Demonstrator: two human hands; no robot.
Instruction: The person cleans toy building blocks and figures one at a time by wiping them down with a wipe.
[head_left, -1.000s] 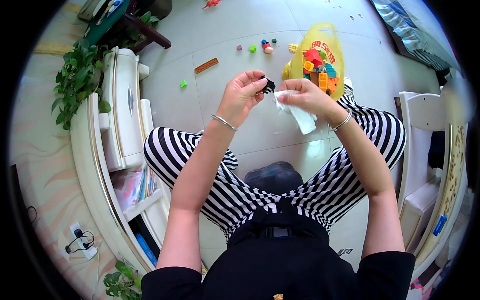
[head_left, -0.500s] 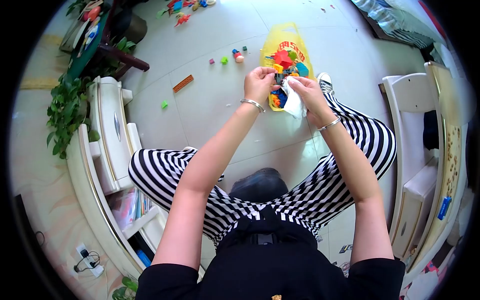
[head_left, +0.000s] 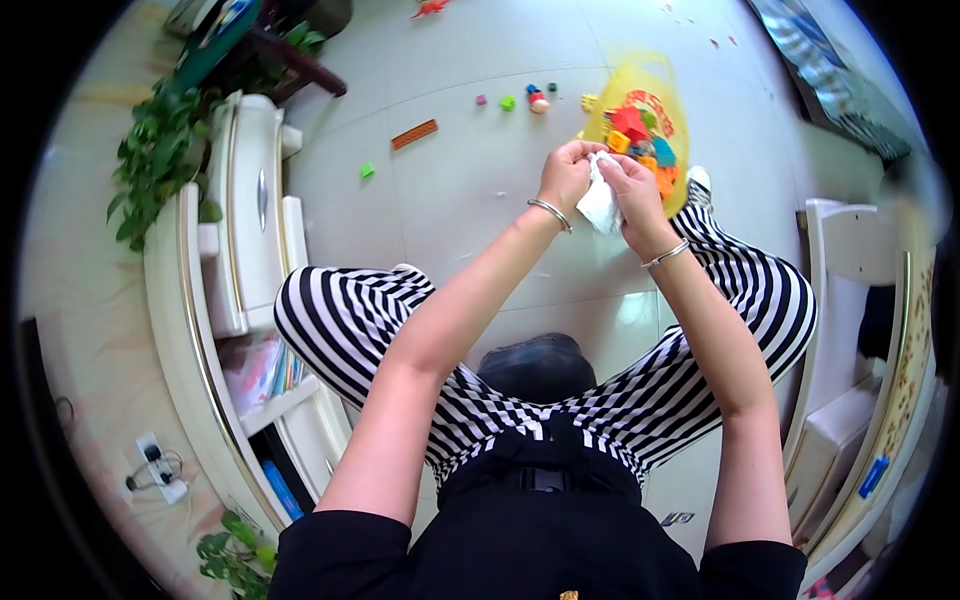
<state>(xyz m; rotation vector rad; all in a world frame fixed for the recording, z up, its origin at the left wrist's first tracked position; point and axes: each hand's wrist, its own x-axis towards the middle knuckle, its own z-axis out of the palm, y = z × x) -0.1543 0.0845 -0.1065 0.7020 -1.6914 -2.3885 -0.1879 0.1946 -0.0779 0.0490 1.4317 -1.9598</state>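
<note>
My right hand (head_left: 637, 195) pinches a crumpled white tissue (head_left: 600, 204), which hangs down between both hands. Close against it, my left hand (head_left: 566, 177) has its fingers closed and meets the tissue at the fingertips. Whatever small thing the left fingers grip is hidden behind them and the tissue. Just beyond my hands lies a yellow plastic bag (head_left: 645, 78) with red print, lying open on the floor. On it is a pile of colourful toy blocks, among them a red block (head_left: 629, 123) and a teal block (head_left: 663, 152).
Loose on the tiled floor lie a brown toy plank (head_left: 414, 134), a bright green block (head_left: 367, 170) and a small toy figure (head_left: 538, 98). A white cabinet (head_left: 240, 220) with plants stands at left. White furniture (head_left: 850, 240) is at right. My striped legs flank the work.
The view has shifted, so the floor and bag appear farther right. My hands have drawn closer together, and the dark toy piece seen earlier at my left fingers is now hidden.
</note>
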